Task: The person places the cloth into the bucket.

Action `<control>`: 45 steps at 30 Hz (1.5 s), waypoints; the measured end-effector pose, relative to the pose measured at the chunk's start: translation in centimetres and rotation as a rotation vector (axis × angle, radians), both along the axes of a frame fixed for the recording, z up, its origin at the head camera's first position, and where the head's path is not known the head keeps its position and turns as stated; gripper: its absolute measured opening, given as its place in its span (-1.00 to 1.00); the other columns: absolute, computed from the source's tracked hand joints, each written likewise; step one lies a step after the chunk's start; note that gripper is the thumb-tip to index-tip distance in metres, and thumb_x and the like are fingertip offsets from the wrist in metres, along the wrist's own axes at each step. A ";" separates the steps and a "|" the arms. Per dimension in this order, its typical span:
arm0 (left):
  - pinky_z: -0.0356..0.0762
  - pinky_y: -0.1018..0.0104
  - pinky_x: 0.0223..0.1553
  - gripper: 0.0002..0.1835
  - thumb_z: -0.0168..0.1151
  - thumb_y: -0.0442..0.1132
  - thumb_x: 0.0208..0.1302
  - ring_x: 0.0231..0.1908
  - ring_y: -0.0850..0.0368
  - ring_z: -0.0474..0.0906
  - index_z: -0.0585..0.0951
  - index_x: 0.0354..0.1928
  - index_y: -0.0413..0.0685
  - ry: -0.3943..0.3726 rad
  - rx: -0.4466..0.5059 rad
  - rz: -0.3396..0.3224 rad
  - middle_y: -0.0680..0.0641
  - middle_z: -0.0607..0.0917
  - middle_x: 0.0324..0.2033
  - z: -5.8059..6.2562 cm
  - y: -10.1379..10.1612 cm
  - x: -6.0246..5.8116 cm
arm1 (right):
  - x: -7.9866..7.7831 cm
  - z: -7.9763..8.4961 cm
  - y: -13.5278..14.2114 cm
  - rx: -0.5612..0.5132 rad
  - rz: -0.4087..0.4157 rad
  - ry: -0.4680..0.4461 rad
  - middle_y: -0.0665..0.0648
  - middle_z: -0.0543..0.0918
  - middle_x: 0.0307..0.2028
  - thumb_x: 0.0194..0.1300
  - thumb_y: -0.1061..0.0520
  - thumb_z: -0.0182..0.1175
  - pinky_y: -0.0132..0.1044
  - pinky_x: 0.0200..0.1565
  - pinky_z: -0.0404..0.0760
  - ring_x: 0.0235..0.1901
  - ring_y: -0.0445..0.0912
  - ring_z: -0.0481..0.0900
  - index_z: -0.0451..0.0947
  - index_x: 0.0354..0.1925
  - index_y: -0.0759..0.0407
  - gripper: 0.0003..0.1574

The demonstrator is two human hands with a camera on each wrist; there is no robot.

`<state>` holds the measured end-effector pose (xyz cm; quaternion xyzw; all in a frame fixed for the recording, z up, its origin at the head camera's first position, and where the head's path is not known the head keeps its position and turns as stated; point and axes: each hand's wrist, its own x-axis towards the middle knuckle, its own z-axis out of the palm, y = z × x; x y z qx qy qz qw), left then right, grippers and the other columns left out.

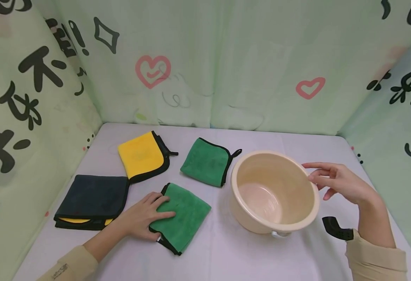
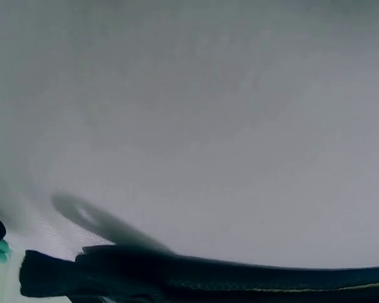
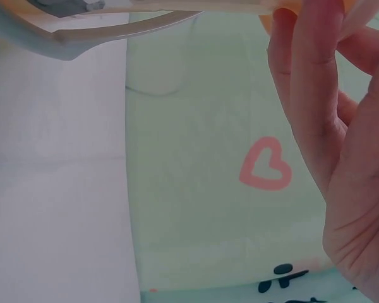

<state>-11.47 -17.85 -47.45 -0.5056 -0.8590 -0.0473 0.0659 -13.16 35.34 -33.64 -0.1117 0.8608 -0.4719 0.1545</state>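
My left hand lies on a folded green cloth with black edging, its fingers spread over the cloth's left side. A piece of green shows at the left edge of the left wrist view. My right hand is at the right rim of a beige plastic bucket, index finger and thumb tips right at the rim. In the right wrist view, long, nearly straight fingers reach up to the rim, and a curved bucket handle shows at the top. The bucket's inside has nothing in it.
Another green cloth lies behind, left of the bucket. A yellow cloth with black edging is at the back left. The dark folded cloth sits beside my left forearm. Printed curtains surround the white table.
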 end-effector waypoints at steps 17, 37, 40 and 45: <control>0.30 0.07 0.00 -0.54 0.26 0.08 0.03 -0.06 -0.06 0.31 0.50 0.02 0.20 0.140 0.026 -0.081 -0.12 0.43 -0.07 -0.5 0.7 -1.3 | 0.0 0.0 0.1 0.007 -0.004 -0.003 0.00 0.64 -0.36 0.27 0.27 0.09 -0.21 -0.61 0.56 -0.44 -0.15 0.56 0.40 0.07 -0.09 -0.56; 0.32 0.05 0.01 -0.53 0.34 -0.03 -0.04 -0.11 -0.03 0.39 0.49 -0.03 0.13 0.165 0.105 -0.102 -0.13 0.44 -0.15 -0.2 1.0 -1.4 | 0.1 -0.2 0.0 -0.028 0.019 -0.006 0.03 0.63 -0.36 0.28 0.30 0.06 -0.15 -0.52 0.60 -0.41 -0.15 0.61 0.40 0.04 -0.13 -0.57; 0.32 0.05 0.00 -0.52 0.37 -0.04 -0.08 -0.13 -0.04 0.39 0.48 -0.05 0.12 0.184 0.122 -0.097 -0.14 0.44 -0.16 0.2 1.2 -1.6 | 0.1 -0.2 0.0 -0.034 0.022 -0.007 0.02 0.63 -0.36 0.28 0.30 0.05 -0.15 -0.52 0.60 -0.41 -0.16 0.61 0.41 0.03 -0.14 -0.56; 0.35 0.05 -0.02 -0.50 0.41 -0.05 -0.12 -0.16 -0.06 0.40 0.49 -0.07 0.09 0.234 0.137 -0.084 -0.16 0.45 -0.18 1.3 1.6 -2.1 | 0.0 -0.2 0.0 -0.034 0.033 -0.004 0.02 0.64 -0.36 0.28 0.31 0.05 -0.16 -0.53 0.60 -0.42 -0.14 0.61 0.39 0.03 -0.18 -0.54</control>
